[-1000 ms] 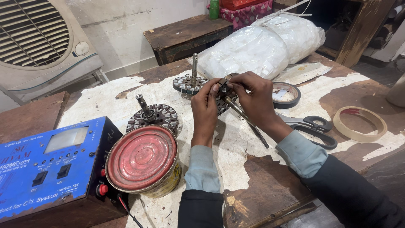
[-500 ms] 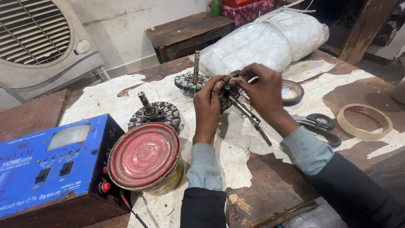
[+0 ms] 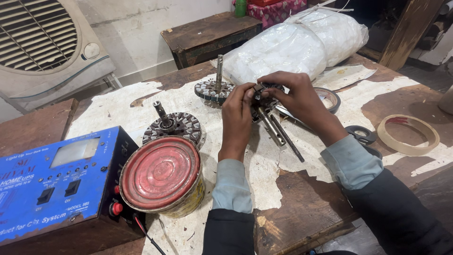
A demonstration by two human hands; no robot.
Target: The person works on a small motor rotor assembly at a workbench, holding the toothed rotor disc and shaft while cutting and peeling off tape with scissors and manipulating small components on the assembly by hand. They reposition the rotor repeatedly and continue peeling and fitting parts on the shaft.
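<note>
My left hand [image 3: 237,118] and my right hand [image 3: 297,101] meet over a round slotted motor core with a steel shaft [image 3: 270,123], gripping it from both sides at the table's middle. A thin dark rod [image 3: 289,140] lies beside that shaft, under my right hand. Two more slotted motor cores stand on the table with shafts upright: one [image 3: 214,89] just beyond my left hand, one [image 3: 173,126] to its left.
A tin with a red lid [image 3: 163,174] and a blue electrical box [image 3: 52,179] sit at the near left. A white plastic bag [image 3: 292,45] lies behind. Black scissors [image 3: 361,137], a tape roll [image 3: 408,134] and a dark ring [image 3: 329,99] lie to the right.
Both hands stay on the motor core, turning it slightly; the camera has shifted a little, so everything sits slightly lower and to the right in view.
</note>
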